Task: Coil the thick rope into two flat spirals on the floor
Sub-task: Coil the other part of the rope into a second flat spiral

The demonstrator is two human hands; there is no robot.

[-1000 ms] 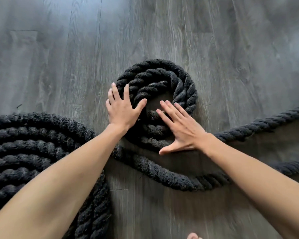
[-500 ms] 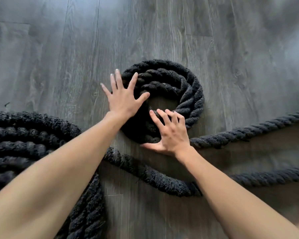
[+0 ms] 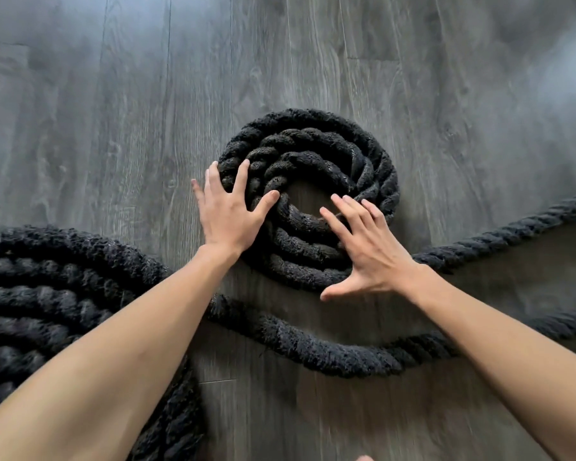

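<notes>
A thick black twisted rope lies on the grey wood floor. A small flat spiral (image 3: 316, 154) of about three turns sits in the middle, with bare floor showing in its centre. My left hand (image 3: 228, 216) lies flat on the spiral's left side, fingers spread. My right hand (image 3: 368, 251) presses the lower right turns with straight fingers, thumb stretched out toward the outer turn. A larger spiral (image 3: 44, 287) fills the lower left, partly under my left forearm. A loose length of rope (image 3: 330, 354) curves between the two spirals below my hands.
Another stretch of the rope (image 3: 499, 237) runs from the small spiral off to the right edge. Bare floorboards (image 3: 113, 94) extend beyond the spirals at the top and left. A toe tip (image 3: 363, 458) shows at the bottom edge.
The small spiral has turned and tightened under my hands. My right hand moved from the lower middle turns to the right side, and my left hand slid slightly lower on the left side.
</notes>
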